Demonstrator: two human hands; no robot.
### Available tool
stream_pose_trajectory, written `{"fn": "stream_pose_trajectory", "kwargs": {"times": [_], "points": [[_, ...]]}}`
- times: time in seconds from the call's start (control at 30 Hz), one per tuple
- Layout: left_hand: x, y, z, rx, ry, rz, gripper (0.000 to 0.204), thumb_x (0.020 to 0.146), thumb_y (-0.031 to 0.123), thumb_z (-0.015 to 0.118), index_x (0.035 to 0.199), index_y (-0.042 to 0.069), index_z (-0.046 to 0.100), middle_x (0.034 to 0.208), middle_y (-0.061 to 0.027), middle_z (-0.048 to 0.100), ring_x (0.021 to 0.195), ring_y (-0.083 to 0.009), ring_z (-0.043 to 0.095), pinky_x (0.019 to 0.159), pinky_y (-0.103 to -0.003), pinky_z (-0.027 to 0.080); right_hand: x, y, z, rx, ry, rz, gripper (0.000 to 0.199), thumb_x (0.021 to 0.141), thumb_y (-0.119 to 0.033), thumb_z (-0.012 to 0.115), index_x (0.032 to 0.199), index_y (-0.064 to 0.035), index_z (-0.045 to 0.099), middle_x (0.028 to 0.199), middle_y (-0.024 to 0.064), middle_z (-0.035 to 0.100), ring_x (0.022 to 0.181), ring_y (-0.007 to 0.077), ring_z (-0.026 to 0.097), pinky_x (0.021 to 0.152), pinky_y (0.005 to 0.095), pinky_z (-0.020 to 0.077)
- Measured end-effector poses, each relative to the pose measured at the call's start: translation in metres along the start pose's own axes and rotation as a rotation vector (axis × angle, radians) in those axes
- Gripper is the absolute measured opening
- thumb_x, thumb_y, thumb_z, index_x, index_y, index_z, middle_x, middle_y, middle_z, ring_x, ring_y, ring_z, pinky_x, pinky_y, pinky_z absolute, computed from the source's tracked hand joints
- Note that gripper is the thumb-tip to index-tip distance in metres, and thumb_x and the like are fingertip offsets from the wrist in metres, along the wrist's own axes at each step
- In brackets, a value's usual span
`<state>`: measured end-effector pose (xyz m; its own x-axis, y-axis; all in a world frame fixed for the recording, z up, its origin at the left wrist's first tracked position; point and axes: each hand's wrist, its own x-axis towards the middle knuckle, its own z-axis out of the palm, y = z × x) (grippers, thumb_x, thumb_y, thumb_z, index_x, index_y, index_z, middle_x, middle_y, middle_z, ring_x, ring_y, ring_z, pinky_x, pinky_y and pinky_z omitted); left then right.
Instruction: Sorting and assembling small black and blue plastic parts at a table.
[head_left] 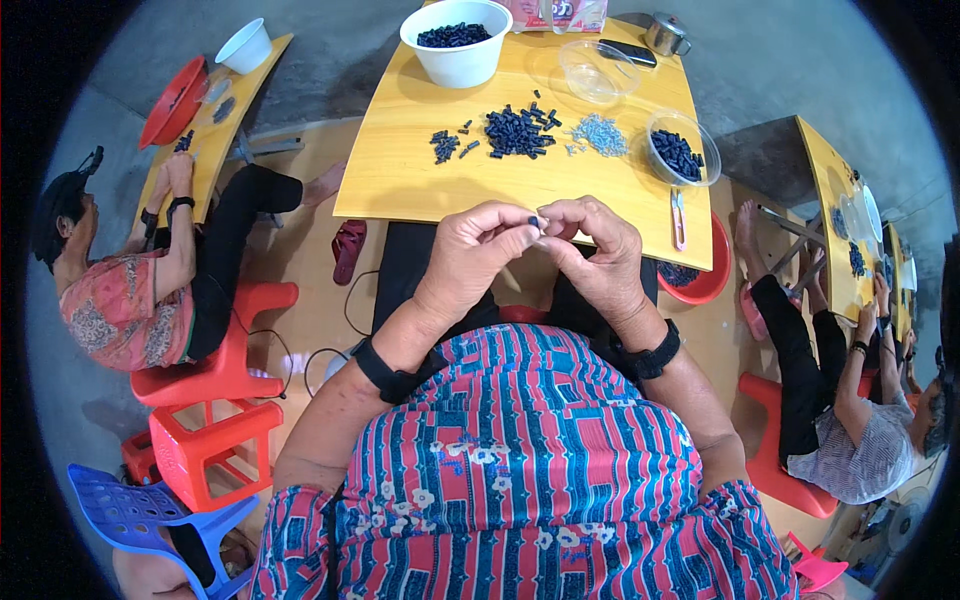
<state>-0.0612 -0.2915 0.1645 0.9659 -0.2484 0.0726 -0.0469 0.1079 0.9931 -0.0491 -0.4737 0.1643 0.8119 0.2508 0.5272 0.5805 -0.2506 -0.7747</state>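
We are mid-assembly, left hand (478, 248) pinching a dark piece (532, 221), right hand (590, 245) closed on something hidden; next we likely press them together

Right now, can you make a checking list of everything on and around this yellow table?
Surface: yellow table, mostly bare near the front edge.
Job's things: pile of small dark pieces; pale small pieces; white bowl and clear bowl holding dark pieces.
Clutter: empty clear bowl, phone, metal pot, tweezers.
Hands: left hand and right hand meet, pinching a small dark piece.
Cables: thin cable on the floor.
Surroundings: other people at side tables, red stools, blue chair.
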Motion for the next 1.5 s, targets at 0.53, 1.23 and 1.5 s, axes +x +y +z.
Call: {"fn": "stream_pose_trajectory", "kwargs": {"times": [0.53, 1.23, 1.5], "points": [[0.003, -0.028, -0.004, -0.610, -0.051, -0.367, 0.017, 0.096, 0.022, 0.060, 0.106, 0.009, 0.066, 0.094, 0.0028, 0.065, 0.081, -0.0055, 0.058, 0.078, -0.024, 0.051, 0.001, 0.006, 0.005, -0.095, 0.050, -0.044, 0.019, 0.075, -0.005, 0.075, 0.094, -0.0073, 0.071, 0.079, 0.0090, 0.064, 0.070, 0.0223, 0.064, 0.062, 0.0304, 0.0507], [0.028, -0.038, -0.016, -0.100, -0.117, -0.227, 0.019, 0.090, 0.016, 0.068, 0.099, -0.001, 0.069, 0.082, -0.0008, 0.066, 0.072, -0.0075, 0.058, 0.068, -0.022, 0.049, 0.003, 0.034, -0.001, -0.115, -0.033, 0.042, 0.013, 0.078, -0.007, 0.072, 0.091, -0.0084, 0.072, 0.080, 0.0080, 0.067, 0.071, 0.0229, 0.065, 0.062, 0.0319, 0.0518], [0.047, -0.054, -0.010, 0.057, -0.054, -0.178, 0.009, 0.087, 0.005, 0.068, 0.094, 0.000, 0.068, 0.086, -0.0001, 0.066, 0.075, -0.0054, 0.058, 0.068, -0.021, 0.048, 0.021, 0.076, -0.022, -0.274, -0.030, 0.250, 0.010, 0.080, -0.010, 0.067, 0.088, -0.0054, 0.071, 0.080, 0.0139, 0.066, 0.074, 0.0317, 0.064, 0.069, 0.0374, 0.0516]]}}
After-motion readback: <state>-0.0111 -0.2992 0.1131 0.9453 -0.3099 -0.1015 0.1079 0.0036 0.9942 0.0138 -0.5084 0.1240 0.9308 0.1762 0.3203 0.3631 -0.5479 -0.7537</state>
